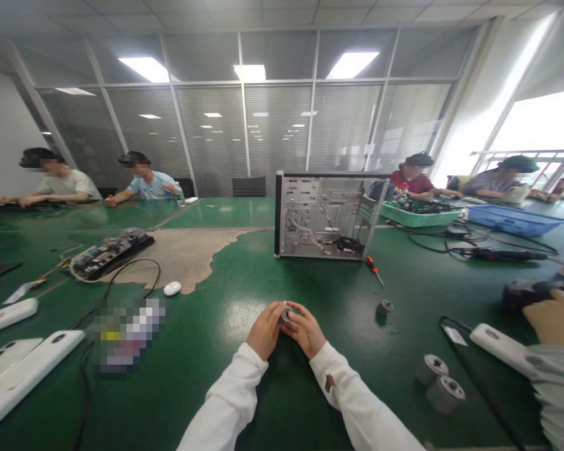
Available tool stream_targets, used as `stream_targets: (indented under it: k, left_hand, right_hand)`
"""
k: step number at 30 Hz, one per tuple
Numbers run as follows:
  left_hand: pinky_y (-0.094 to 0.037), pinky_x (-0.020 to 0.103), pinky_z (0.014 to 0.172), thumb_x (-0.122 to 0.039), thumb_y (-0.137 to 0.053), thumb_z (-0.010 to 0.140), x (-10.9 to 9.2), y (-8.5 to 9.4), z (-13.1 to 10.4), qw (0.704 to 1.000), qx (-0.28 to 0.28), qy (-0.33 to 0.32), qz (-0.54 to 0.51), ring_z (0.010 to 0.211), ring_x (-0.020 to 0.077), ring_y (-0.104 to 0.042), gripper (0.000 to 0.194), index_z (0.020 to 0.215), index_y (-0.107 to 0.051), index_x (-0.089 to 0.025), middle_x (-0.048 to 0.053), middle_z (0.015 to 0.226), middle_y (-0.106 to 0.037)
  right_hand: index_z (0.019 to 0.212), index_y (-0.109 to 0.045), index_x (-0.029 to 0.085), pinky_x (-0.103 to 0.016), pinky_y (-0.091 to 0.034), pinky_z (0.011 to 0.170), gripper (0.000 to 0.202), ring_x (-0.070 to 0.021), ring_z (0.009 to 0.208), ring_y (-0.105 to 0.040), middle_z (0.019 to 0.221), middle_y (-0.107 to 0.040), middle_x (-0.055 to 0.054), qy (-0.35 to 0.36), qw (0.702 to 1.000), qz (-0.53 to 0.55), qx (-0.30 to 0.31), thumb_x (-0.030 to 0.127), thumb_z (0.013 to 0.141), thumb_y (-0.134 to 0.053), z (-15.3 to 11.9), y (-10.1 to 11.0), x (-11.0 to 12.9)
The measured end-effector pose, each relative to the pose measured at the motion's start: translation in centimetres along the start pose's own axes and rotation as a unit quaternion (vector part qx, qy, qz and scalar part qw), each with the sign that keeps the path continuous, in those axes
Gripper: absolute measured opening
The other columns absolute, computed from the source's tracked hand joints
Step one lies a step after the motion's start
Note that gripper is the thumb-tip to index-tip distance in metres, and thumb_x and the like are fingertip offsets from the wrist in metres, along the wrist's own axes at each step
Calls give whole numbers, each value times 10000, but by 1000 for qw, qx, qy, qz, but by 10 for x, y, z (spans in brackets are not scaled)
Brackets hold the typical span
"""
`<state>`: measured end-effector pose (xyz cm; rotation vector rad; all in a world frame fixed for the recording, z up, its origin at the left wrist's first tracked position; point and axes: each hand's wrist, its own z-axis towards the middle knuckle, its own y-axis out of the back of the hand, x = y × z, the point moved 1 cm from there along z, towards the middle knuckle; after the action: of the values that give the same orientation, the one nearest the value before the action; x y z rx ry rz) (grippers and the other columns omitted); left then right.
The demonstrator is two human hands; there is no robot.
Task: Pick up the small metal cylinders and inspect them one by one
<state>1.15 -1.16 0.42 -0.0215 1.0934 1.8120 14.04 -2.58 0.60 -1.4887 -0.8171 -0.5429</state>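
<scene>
My left hand (264, 331) and my right hand (308, 332) meet above the green table, in the middle of the head view. Between them is a small grey metal cylinder (286, 314) with a round opening in its end. Fingers of both hands wrap round it and hide most of its side. A similar small metal cylinder (384, 307) lies to the right. Two larger metal cylinders (445, 396) stand close together nearer the front right. Past my hands, an orange-handled screwdriver (374, 269) lies beside an open computer case (326, 216).
Left are a circuit assembly (115, 254), a white mouse-shaped object (172, 289) and long white devices (32, 376) with cables. Green (423, 216) and blue baskets (514, 219) stand back right. A co-worker's hand (552, 316) is at the right edge; several people sit across the table.
</scene>
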Motion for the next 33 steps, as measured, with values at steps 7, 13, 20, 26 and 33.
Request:
stream_targets:
  k: [7,13,20,26,33]
  left_hand:
    - [-439,368,810,-123,-544,649,9,-4,2,899,-37,208,-384,973,197,-505,530,1136,-347,-194,111,1089,-467]
    - [-363,418,874,-189,-671,545,14,-7,0,788,-34,268,-553,997,245,-490,538,1043,-467,-183,113,1113,-494]
    - [-392,375,836,-191,-661,553,11,-5,0,826,-8,259,-500,939,212,-517,498,1022,-495,-170,105,1033,-536]
    - [-454,257,654,-207,-583,629,-4,5,3,936,35,187,-296,911,181,-498,365,988,-519,-191,74,998,-513]
    - [-422,267,727,-202,-595,622,-5,9,4,950,39,184,-249,837,161,-532,276,891,-539,-172,44,881,-578]
  right_hand:
    - [975,-465,197,-330,-447,756,433,-178,856,-550,950,-549,-54,173,967,-184,-16,192,572,-623,5,8,-3]
    - [1065,-444,187,-310,-435,801,520,-205,1005,-455,1084,-463,-84,347,834,-429,7,145,564,-574,-3,3,8]
    - [1002,-470,184,-316,-461,757,446,-195,916,-518,1014,-512,-77,267,884,-384,-13,198,574,-593,4,8,5]
    - [810,-505,167,-313,-503,583,300,-151,651,-578,752,-576,-31,53,977,-202,-38,356,597,-598,11,16,4]
    - [761,-537,177,-219,-446,400,296,-110,527,-522,688,-582,-12,92,916,-389,-25,455,667,-498,0,10,3]
